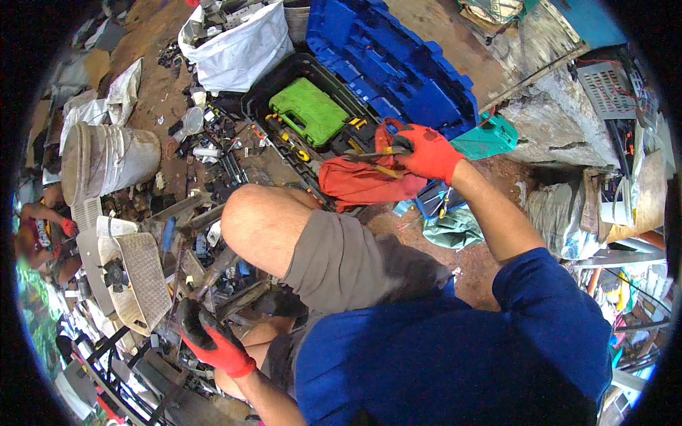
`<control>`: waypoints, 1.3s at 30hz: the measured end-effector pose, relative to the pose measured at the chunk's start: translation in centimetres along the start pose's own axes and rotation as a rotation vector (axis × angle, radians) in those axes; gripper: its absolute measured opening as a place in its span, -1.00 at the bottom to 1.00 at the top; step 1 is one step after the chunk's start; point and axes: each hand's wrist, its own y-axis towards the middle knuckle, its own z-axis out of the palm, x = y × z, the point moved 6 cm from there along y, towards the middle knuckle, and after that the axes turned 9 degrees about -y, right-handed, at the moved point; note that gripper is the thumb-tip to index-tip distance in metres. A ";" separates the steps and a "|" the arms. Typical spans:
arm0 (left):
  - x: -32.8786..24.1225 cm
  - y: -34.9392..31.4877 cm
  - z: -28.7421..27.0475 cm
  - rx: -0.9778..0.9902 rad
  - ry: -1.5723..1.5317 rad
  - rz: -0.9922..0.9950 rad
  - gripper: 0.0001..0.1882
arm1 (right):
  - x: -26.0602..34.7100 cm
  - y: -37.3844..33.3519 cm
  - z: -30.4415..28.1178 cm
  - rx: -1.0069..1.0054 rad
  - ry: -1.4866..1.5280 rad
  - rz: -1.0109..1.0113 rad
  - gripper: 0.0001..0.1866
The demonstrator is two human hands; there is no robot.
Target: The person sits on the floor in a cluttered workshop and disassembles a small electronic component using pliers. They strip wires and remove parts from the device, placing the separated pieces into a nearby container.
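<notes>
My right hand (428, 153), in a red work glove, is closed on a hand tool (369, 155) with dark metal and yellow parts; its exact kind is unclear. Directly below the tool lies a reddish-orange cloth bag (366, 183), touching or close to the glove. A black toolbox (250, 106) stands beyond it, its large blue lid (398, 67) swung back. Inside the box are a green plastic case (309, 111) and yellow-and-black tools (288, 142). My left hand (209, 341), in a red glove with black palm and fingers, is held low at the left, fingers apart, holding nothing visible.
A dirty white bucket (117, 160) lies tilted at the left, above a pale plastic basket (145, 280). A white sack (241, 53) stands behind the toolbox. Scrap and small parts cover the ground at the left. Another person (46, 231) works at the far left.
</notes>
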 end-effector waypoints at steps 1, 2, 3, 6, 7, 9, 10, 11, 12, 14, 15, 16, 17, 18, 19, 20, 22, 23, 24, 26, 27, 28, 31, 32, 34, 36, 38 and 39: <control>-1.2 0.4 0.8 0.028 -0.009 0.037 -0.61 | -0.7 -0.3 0.2 0.096 0.089 0.063 -0.67; -2.6 1.0 1.6 0.057 -0.019 0.074 -0.60 | -1.5 -0.8 0.3 0.190 0.180 0.129 -0.66; -4.7 1.5 2.4 0.147 0.075 0.210 -0.59 | -1.9 -1.3 0.4 0.288 0.253 0.109 -0.64; -6.2 1.9 2.8 0.218 0.089 0.289 -0.67 | -4.0 -4.0 0.7 0.535 0.290 0.100 -0.54; -6.3 1.9 2.8 0.230 0.086 0.253 -0.67 | -5.3 -5.4 1.2 0.590 0.173 0.127 -0.50; -6.0 1.8 3.0 0.218 0.036 0.205 -0.68 | -9.5 -8.2 3.2 0.625 -0.073 0.108 -0.42; -5.8 1.7 2.9 0.207 0.019 0.180 -0.69 | -11.3 -9.6 4.8 0.698 -0.137 0.162 -0.41; -5.5 1.4 2.8 0.207 0.080 0.163 -0.70 | -12.8 -10.6 6.2 0.768 -0.204 0.210 -0.40; -5.1 1.1 2.8 0.215 0.068 0.144 -0.70 | -14.5 -11.6 7.6 0.835 -0.273 0.257 -0.39; -3.9 0.9 3.4 0.243 0.030 0.114 -0.71 | -19.5 -15.2 11.4 0.783 -0.390 0.418 -0.39; -3.9 0.6 3.5 0.242 -0.033 0.104 -0.71 | -20.4 -15.9 12.3 0.757 -0.445 0.482 -0.39; -3.7 0.4 3.5 0.246 -0.022 0.124 -0.70 | -21.0 -16.6 13.0 0.782 -0.517 0.425 -0.37; -3.3 0.0 3.0 0.240 0.006 0.137 -0.69 | -20.5 -16.2 13.9 0.809 -0.590 0.346 -0.35; -3.3 -0.1 2.9 0.242 0.022 0.156 -0.68 | -19.9 -16.3 14.5 0.830 -0.662 0.283 -0.34; -4.1 -0.3 2.8 0.264 0.097 0.145 -0.68 | -16.1 -13.8 13.4 0.737 -0.569 0.254 -0.34; -4.0 -0.6 2.4 0.258 0.112 0.153 -0.69 | -13.5 -11.5 12.8 0.551 -0.357 0.219 -0.36; -3.5 -1.0 2.2 0.265 0.130 0.177 -0.72 | -7.8 -7.6 10.2 0.118 -0.128 0.141 -0.39; -3.7 -1.1 2.3 0.267 0.186 0.160 -0.72 | -4.4 -5.8 8.3 -0.131 -0.116 0.084 -0.41; -3.7 -1.2 2.5 0.256 0.125 0.161 -0.72 | -3.3 -4.3 8.4 -0.156 -0.184 0.100 -0.40; -3.4 -1.3 2.4 0.227 0.009 0.164 -0.72 | -3.4 -1.0 8.8 -0.129 -0.290 0.136 -0.39; -4.6 -1.0 2.6 0.235 0.095 0.177 -0.72 | -4.4 0.2 9.4 -0.076 -0.330 0.163 -0.39; -4.7 -0.8 2.4 0.235 0.146 0.204 -0.72 | -5.9 1.2 10.1 0.057 -0.340 0.202 -0.38; -4.1 -0.8 1.1 0.246 0.140 0.165 -0.71 | -6.5 2.4 9.5 0.075 -0.309 0.197 -0.39; -3.2 -1.2 0.2 0.213 0.161 0.125 -0.70 | -5.7 2.9 8.0 0.020 -0.288 0.178 -0.39; -1.5 -2.8 -2.0 0.154 0.209 0.037 -0.69 | -2.6 4.2 6.4 -0.119 -0.227 0.116 -0.44; -1.8 -2.7 -1.4 0.193 0.160 -0.004 -0.69 | -1.6 5.2 5.7 -0.307 -0.177 0.070 -0.47; -1.5 -2.7 -1.0 0.219 0.215 -0.007 -0.70 | -1.1 7.1 7.4 -0.253 -0.177 0.100 -0.43; -1.6 -2.5 -0.4 0.221 0.227 0.036 -0.70 | -1.8 7.9 9.1 -0.255 -0.179 0.097 -0.42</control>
